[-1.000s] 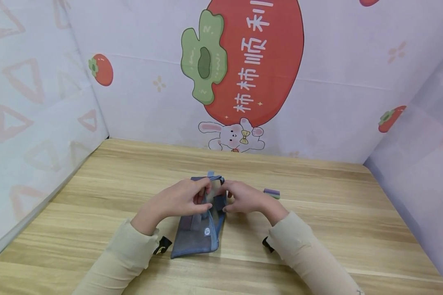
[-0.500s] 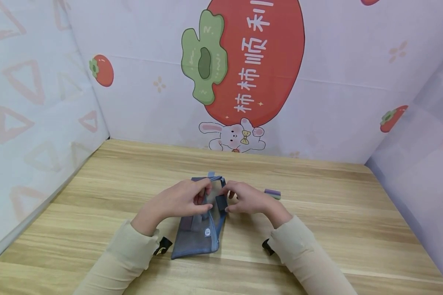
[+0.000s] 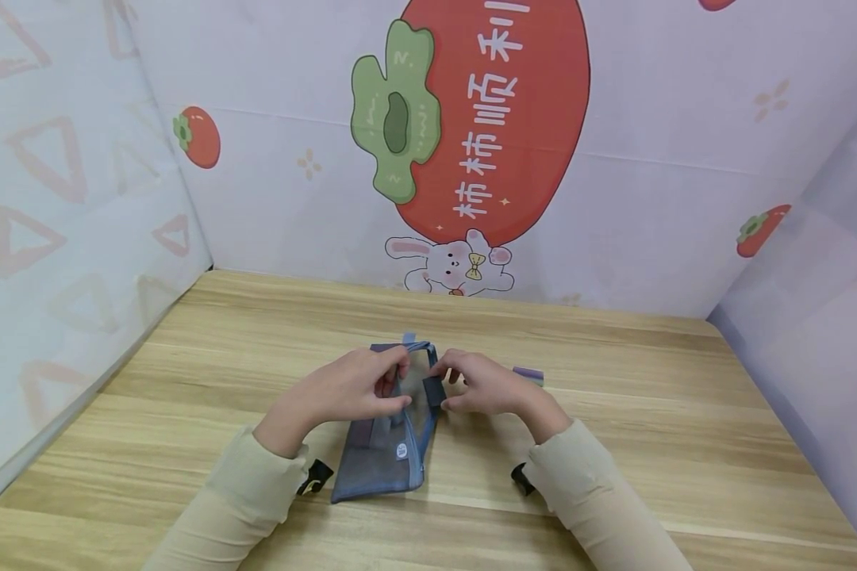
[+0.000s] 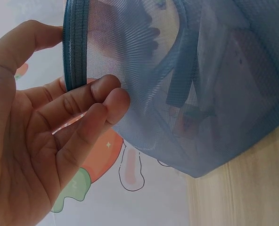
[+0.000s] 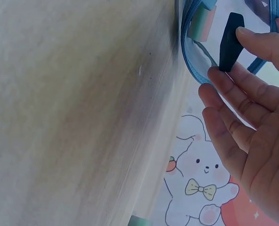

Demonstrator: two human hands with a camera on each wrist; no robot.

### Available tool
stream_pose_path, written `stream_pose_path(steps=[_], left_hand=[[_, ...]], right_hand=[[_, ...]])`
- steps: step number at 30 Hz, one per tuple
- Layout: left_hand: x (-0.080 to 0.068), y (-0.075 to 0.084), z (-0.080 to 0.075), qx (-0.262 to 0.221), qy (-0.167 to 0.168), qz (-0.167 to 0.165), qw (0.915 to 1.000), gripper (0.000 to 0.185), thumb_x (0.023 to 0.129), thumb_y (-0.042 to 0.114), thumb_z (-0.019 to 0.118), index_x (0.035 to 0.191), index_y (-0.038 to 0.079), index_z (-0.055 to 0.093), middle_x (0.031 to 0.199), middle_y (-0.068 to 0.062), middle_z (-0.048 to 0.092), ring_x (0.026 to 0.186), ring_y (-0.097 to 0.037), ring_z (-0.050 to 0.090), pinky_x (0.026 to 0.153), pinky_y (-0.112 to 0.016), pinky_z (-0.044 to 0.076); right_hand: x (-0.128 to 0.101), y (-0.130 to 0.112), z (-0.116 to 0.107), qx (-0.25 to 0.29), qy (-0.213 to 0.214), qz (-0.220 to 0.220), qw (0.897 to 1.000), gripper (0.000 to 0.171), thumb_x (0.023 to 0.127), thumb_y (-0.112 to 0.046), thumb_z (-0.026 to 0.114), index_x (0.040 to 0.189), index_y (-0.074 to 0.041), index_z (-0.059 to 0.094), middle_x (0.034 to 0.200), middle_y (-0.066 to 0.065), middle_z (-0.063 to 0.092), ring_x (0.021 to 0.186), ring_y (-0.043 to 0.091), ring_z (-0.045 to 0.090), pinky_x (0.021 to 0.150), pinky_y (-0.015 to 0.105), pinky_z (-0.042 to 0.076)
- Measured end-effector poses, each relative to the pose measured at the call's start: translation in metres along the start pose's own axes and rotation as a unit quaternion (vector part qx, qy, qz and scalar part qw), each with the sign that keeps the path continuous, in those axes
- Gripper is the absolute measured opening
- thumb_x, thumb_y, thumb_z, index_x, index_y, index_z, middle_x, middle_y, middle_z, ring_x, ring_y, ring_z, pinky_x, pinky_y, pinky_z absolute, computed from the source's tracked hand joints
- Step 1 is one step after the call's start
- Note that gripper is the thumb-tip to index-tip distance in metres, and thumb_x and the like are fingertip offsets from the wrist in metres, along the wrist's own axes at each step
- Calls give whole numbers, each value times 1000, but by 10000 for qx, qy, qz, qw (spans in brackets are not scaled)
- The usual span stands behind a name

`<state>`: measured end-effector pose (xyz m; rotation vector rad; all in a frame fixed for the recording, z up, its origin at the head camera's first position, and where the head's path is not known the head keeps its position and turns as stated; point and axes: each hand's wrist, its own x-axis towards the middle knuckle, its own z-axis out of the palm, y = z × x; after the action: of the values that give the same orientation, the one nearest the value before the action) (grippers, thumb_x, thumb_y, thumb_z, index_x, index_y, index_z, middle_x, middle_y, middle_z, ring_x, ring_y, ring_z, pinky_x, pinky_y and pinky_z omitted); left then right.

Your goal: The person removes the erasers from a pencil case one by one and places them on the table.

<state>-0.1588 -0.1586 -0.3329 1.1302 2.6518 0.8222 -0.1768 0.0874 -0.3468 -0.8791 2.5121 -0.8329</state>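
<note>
A blue mesh zip pouch (image 3: 378,468) lies on the table with its zipper undone, its mouth facing right. My left hand (image 3: 360,388) pinches the zippered edge of the pouch; in the left wrist view the thumb and fingers meet at the zipper tape (image 4: 76,47). Through the mesh, a pale boxy item (image 4: 248,70) shows dimly inside. My right hand (image 3: 482,385) pinches a small dark slant-ended block (image 5: 231,42) between thumb and fingertips, at the right side of the pouch's mouth. A green-and-pink striped block (image 5: 203,23) shows inside the pouch in the right wrist view.
A small purple striped block (image 3: 528,374) lies on the wooden table (image 3: 614,349) behind my right wrist. Black wrist pieces show at the left cuff (image 3: 317,476) and the right cuff (image 3: 521,480). Printed cloth walls (image 3: 278,214) bound the back and sides.
My right hand has shifted slightly to the right, and the dark block with it, from deeper in the pouch's mouth to its right edge. The left hand stays in place.
</note>
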Motion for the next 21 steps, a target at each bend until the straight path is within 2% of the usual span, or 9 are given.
stream_pose_path(steps=[9,21], left_hand=[[0,0,1,-5,16,13,10000,22,89,26,69,99,15,53,71,8,54,61,-3,48,58,-21,44],[0,2,1,11,29,-13,10000,22,89,26,69,99,14,53,71,6,54,61,-4,48,58,-21,44]], right_hand=[[-2,3,-1,-83,79,-62,9999,39,86,-10,74,123,-4,61,118,8,65,106,26,58,87,37,50],[-8,9,-3,12,226,193,9996,38,86,-9,73,122,-6,62,116,6,66,106,25,58,89,39,50]])
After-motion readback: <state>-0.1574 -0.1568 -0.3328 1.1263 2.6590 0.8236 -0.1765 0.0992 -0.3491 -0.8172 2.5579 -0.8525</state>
